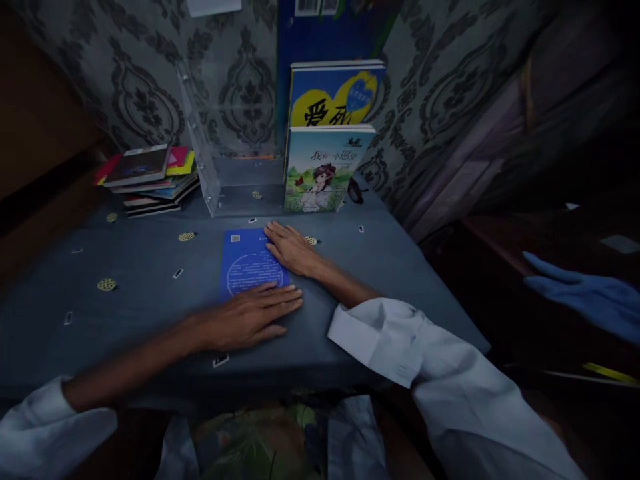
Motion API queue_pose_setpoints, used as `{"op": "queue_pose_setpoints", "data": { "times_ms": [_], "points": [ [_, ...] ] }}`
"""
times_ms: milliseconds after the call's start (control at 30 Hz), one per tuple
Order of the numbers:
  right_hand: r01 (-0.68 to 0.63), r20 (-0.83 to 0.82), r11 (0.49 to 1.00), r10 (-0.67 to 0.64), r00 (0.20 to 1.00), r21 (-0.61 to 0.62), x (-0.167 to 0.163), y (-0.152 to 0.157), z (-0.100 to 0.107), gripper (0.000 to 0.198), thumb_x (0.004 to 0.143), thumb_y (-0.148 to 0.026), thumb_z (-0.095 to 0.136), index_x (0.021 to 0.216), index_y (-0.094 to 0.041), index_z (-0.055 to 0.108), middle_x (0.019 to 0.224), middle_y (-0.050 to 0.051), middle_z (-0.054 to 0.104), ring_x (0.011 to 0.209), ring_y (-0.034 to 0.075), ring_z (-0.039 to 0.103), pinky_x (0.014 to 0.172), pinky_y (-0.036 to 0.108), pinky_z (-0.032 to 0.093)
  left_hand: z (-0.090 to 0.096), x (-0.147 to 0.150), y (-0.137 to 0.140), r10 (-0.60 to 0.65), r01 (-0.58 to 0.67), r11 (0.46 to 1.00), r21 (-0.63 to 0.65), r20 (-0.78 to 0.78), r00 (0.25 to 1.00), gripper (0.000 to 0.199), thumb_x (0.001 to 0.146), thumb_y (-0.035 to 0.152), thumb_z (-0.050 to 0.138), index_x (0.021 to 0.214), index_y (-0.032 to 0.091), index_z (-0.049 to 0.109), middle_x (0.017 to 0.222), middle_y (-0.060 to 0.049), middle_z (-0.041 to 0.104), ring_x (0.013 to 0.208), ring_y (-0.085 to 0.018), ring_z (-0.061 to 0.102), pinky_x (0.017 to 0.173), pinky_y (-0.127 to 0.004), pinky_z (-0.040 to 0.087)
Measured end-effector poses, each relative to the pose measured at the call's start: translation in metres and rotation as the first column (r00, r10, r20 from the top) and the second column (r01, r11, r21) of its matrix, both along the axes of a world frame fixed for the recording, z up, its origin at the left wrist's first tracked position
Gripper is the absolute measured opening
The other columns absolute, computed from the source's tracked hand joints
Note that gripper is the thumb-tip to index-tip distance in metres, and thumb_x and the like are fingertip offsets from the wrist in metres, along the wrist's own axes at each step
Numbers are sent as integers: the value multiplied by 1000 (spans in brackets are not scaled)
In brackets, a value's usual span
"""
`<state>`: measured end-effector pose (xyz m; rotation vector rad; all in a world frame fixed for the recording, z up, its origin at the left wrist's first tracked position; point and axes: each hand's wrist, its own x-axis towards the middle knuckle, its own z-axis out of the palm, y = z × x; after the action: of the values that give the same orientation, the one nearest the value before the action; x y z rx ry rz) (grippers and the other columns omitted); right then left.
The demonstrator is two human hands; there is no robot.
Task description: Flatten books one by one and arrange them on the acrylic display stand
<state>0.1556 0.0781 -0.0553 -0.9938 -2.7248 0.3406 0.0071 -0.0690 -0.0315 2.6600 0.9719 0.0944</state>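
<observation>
A blue book (pixel 245 260) with a QR code and a printed circle of text lies flat on the table. My left hand (pixel 250 315) rests across its near edge, fingers stretched out and pointing right. On the far right corner of the same book lies my right hand (pixel 291 248), flat, with its fingers extended. Neither hand grips anything. Behind the hands, a book with a cartoon child on its cover (pixel 327 170) stands upright in front of a taller blue book with a yellow heart (pixel 330 93).
A clear plastic rack (pixel 213 180) stands at the back beside the upright books. To its left is a stack of books (pixel 145 177). The cloth-covered table (pixel 150 320) ends at a right edge. A blue glove (pixel 590 293) is at far right.
</observation>
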Motion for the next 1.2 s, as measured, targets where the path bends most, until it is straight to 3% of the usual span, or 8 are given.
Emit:
{"op": "queue_pose_setpoints", "data": {
  "times_ms": [233,433,633,867,967,1067,1133,1200],
  "points": [
    [5,24,1000,-5,1000,22,-1,1,-4,53,103,-31,37,150,-6,40,159,18,37,151,26,28,123,46,23,-9,-49,24,209,-210,977,31,24,978,53,107,43,29,157,25,29,162,-5,30,152,-19,23,125,-43,18],
    [6,52,1000,-7,999,16,3,-20,-1,60,103,-40,38,152,-6,36,162,19,30,152,29,22,124,51,20,-21,-83,61,471,-465,875,138,-18,882,62,105,50,25,156,16,30,164,-11,27,152,-24,22,123,-47,20],
    [-117,79,991,122,989,-68,18,-72,6,70,101,-49,44,155,-6,30,163,20,24,154,30,14,125,51,15,-22,-88,85,533,-515,821,244,-7,846,58,104,46,29,150,13,41,156,-14,42,144,-27,38,118,-44,29],
    [-155,56,980,162,985,-122,27,-91,7,74,100,-52,48,157,-10,27,164,19,21,154,29,12,126,52,13,-7,-87,104,551,-517,788,335,-9,834,45,95,52,52,118,15,61,112,-12,61,105,-28,56,93,-40,45],
    [-146,62,979,156,986,-141,26,-89,9,74,99,-51,52,156,-10,28,164,19,22,154,29,13,126,52,13,-6,-92,120,565,-560,791,247,55,823,46,87,59,60,106,17,62,104,-10,62,99,-28,57,87,-39,46],
    [-159,51,976,168,984,-146,27,-88,11,75,98,-52,52,157,-14,26,164,18,22,154,29,13,125,54,13,-5,-99,136,583,-598,801,27,195,789,44,76,61,67,90,19,61,90,-6,63,89,-26,59,81,-37,46],
    [-165,42,975,173,984,-150,28,-88,11,76,98,-54,52,158,-16,25,164,17,22,154,28,14,125,54,13,-5,-103,140,630,-601,775,-196,329,704,44,70,61,70,82,19,60,79,-2,61,79,-23,60,73,-33,47],
    [-156,34,976,163,986,-152,29,-88,10,76,97,-54,53,157,-16,27,164,17,22,154,28,15,125,53,13,-3,-106,137,720,-557,694,-456,443,534,47,66,59,73,87,19,60,72,1,59,69,-19,59,64,-30,46]
  ]
}}
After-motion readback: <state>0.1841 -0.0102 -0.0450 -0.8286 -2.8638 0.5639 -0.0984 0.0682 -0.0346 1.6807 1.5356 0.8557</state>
